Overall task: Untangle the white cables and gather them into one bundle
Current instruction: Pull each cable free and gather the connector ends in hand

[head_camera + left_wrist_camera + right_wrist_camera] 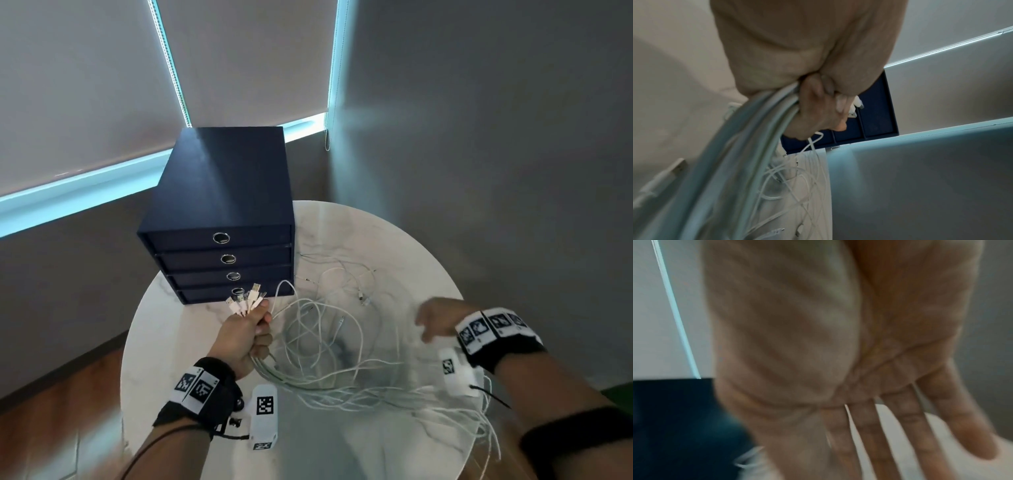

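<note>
A dark blue drawer box stood at the back left of the round white table. The left hand gripped the white cables, plugs pointing up toward the box, loops trailing right. The right hand hovered above them, fingers straight and spread.

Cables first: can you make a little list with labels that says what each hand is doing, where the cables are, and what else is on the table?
left hand: grips a bunch of cables near their plugs
right hand: open, fingers spread, holds nothing, over the table
cables: white, loose tangle on the table, some hang off the near edge
table: round, white
drawers: dark blue box, four drawers, all shut, at the back left
</note>
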Demonstrator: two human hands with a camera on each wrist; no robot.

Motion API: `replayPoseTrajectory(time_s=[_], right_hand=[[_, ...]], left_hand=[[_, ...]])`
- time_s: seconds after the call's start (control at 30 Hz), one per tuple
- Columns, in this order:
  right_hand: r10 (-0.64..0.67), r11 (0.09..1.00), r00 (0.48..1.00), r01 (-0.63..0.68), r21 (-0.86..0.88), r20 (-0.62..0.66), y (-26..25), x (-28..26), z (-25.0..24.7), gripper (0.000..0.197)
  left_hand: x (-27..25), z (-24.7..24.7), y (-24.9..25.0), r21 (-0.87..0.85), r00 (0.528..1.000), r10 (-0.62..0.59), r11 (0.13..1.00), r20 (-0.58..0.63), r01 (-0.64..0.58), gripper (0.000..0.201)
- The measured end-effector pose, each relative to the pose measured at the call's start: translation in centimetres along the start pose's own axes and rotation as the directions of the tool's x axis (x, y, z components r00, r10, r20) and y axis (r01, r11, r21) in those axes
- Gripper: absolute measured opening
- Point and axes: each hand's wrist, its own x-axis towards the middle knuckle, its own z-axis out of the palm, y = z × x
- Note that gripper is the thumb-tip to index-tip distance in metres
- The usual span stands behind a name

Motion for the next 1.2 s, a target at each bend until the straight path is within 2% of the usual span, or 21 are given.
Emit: replayPoseTrajectory(time_s=[0.03,0.07,0.13,0.23,0.3,0.43,0.53,0.63,0.7,0.77,0.87,0.9,0.97,1.03,1.1,1.13,1.2], right_hand=[[-0.072,0.992,0.996,0.077,0.1,-0.052,-2.2,0.0,-0.2,0.013],[-0.165,0.96,0.979,0.186,0.209,-0.118,-3.9,0.3,-0.1,0.006],[-0.323,0.863,0.927,0.372,0.342,-0.193,-8.3,-0.2,0.8,0.016],[-0.482,0.821,0.873,0.481,0.308,-0.079,-14.2,-0.9,4.2,0.019],[-0.492,0.85,0.871,0.484,0.206,-0.014,-17.1,-0.3,7.1,0.019],[-0.361,0.932,0.933,0.361,-0.027,0.004,-20.1,1.4,12.3,0.014],[-0.308,0.948,0.95,0.302,-0.1,-0.049,-19.8,2.4,14.9,0.031],[-0.308,0.946,0.943,0.29,-0.142,-0.124,-18.9,3.0,16.6,0.039],[-0.298,0.948,0.945,0.277,-0.159,-0.135,-18.5,3.1,17.0,0.037],[-0.295,0.951,0.951,0.283,-0.127,-0.09,-18.1,3.1,16.0,0.029],[-0.402,0.916,0.915,0.402,0.004,0.021,-17.8,2.4,11.6,0.013],[-0.444,0.891,0.896,0.439,0.115,0.02,-17.6,1.8,9.5,0.007],[-0.499,0.778,0.863,0.485,0.399,-0.078,-17.5,0.3,5.0,0.015],[-0.498,0.538,0.821,0.544,0.644,-0.279,-17.7,-1.6,0.8,0.018],[-0.369,0.28,0.76,0.64,0.715,-0.535,-17.8,-3.3,-2.7,0.017],[-0.282,0.206,0.721,0.69,0.694,-0.633,-17.8,-3.9,-3.9,0.017],[-0.175,0.173,0.651,0.759,0.628,-0.739,-17.6,-4.1,-5.0,0.018]], left_hand=[[-0.1,-0.1,-0.3,0.002,1.0,-0.003,1.0,-0.009,0.003,0.035],[-0.1,-0.2,-0.5,0.002,1.0,-0.003,1.0,-0.017,0.003,0.035],[-0.5,-0.3,-0.9,0.007,0.999,0.0,1.0,-0.038,0.001,0.037],[-0.8,-0.7,-1.5,0.015,0.998,-0.003,1.0,-0.064,0.004,0.037],[-0.9,-1.2,-2.0,0.012,0.997,-0.015,1.0,-0.07,0.016,0.037],[-1.0,-2.0,-3.0,0.023,0.996,-0.018,1.0,-0.085,0.02,0.038],[-1.2,-2.3,-3.3,0.037,0.996,-0.016,0.999,-0.091,0.019,0.039],[-1.3,-2.4,-3.4,0.021,0.996,-0.009,1.0,-0.087,0.011,0.039],[-1.3,-2.3,-3.3,0.007,0.997,0.001,1.0,-0.083,-0.001,0.038],[-1.4,-2.0,-3.0,-0.008,0.996,0.017,1.0,-0.083,-0.018,0.037],[-1.1,-1.5,-2.6,-0.037,0.994,0.058,0.997,-0.096,-0.062,0.038],[-1.0,-1.2,-2.4,-0.047,0.993,0.068,0.996,-0.099,-0.072,0.038],[-0.7,-0.5,-2.1,-0.064,0.991,0.082,0.994,-0.105,-0.089,0.038],[-0.6,0.3,-1.8,-0.077,0.99,0.094,0.992,-0.103,-0.102,0.037],[-0.6,1.1,-1.6,-0.088,0.991,0.107,0.99,-0.085,-0.114,0.038],[-0.7,1.5,-1.4,-0.1,0.991,0.112,0.988,-0.069,-0.118,0.038],[-0.7,2.2,-1.2,-0.145,0.993,0.118,0.982,-0.03,-0.121,0.037]])
